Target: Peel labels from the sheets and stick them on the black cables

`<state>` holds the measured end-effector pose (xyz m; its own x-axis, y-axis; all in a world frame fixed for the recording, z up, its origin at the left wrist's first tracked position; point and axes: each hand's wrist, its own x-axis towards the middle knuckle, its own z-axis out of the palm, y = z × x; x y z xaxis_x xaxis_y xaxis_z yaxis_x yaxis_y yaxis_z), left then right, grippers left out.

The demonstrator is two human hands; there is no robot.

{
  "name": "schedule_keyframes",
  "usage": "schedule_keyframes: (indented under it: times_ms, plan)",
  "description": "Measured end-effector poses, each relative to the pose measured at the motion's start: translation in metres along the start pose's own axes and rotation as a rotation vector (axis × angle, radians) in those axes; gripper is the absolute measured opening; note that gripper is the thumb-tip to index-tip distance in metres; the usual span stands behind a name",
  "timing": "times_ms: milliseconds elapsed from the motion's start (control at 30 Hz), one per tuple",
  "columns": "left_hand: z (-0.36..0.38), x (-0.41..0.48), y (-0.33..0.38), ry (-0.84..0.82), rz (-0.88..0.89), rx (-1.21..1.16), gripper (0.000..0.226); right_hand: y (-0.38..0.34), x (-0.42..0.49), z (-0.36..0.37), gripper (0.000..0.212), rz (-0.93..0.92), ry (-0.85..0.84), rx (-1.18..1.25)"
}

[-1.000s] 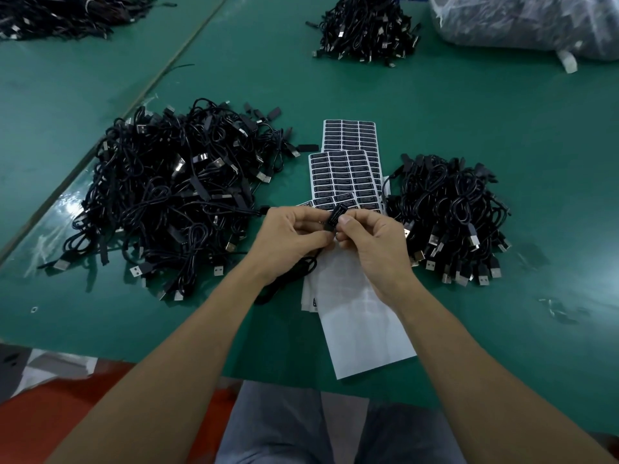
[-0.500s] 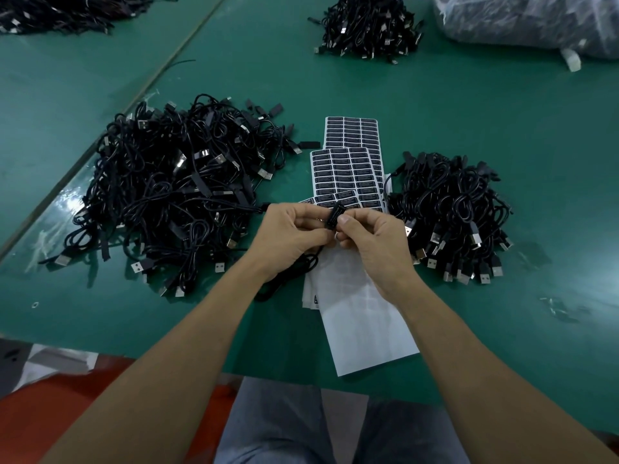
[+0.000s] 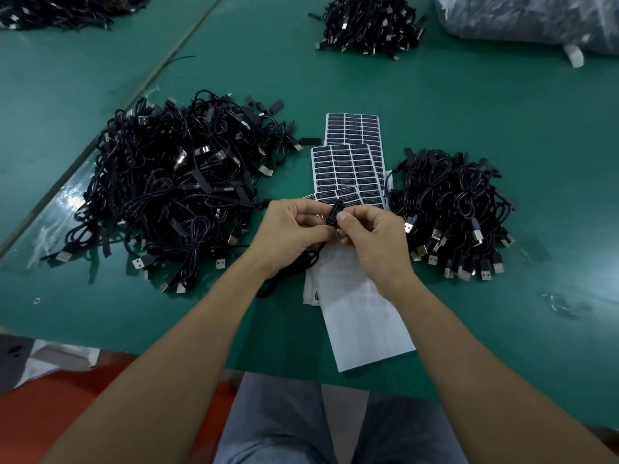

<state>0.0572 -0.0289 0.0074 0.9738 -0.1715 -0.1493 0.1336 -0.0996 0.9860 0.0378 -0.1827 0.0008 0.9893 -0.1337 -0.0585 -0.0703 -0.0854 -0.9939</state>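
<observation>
My left hand (image 3: pixel 288 226) and my right hand (image 3: pixel 375 239) meet over the table's middle, both pinching a small black block on a black cable (image 3: pixel 335 214). A black label seems wrapped on that block; I cannot tell how far. The cable's loop (image 3: pixel 291 267) hangs below my left hand onto the table. Two label sheets (image 3: pixel 348 172) with rows of black labels lie just beyond my hands. Blank white backing sheets (image 3: pixel 361 323) lie under my right wrist.
A big pile of black cables (image 3: pixel 177 192) lies to the left, a smaller pile (image 3: pixel 452 209) to the right. Another pile (image 3: pixel 368 21) and a clear plastic bag (image 3: pixel 536 18) sit at the far edge. The green table (image 3: pixel 502 105) ends near my knees.
Both hands stay together on the cable block with only slight finger shifts; the view moved a little.
</observation>
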Motion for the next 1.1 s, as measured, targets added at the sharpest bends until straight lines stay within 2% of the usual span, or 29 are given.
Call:
schedule_keyframes:
  times_ms: [400,633,1100]
  plan:
    - [-0.0018,0.0023,-0.001,-0.014,-0.019,0.01,0.028,0.0039,-0.0016,0.0034,0.013,-0.051,0.035,-0.057]
    - [0.0012,0.0009,0.0,-0.007,-0.012,-0.028,0.013,0.006,-0.0014,0.0023,0.014,-0.073,0.05,-0.091]
    - [0.0044,0.0027,-0.0044,0.042,0.009,0.021,0.013,0.0073,-0.002,0.0038,0.013,-0.083,0.065,-0.073]
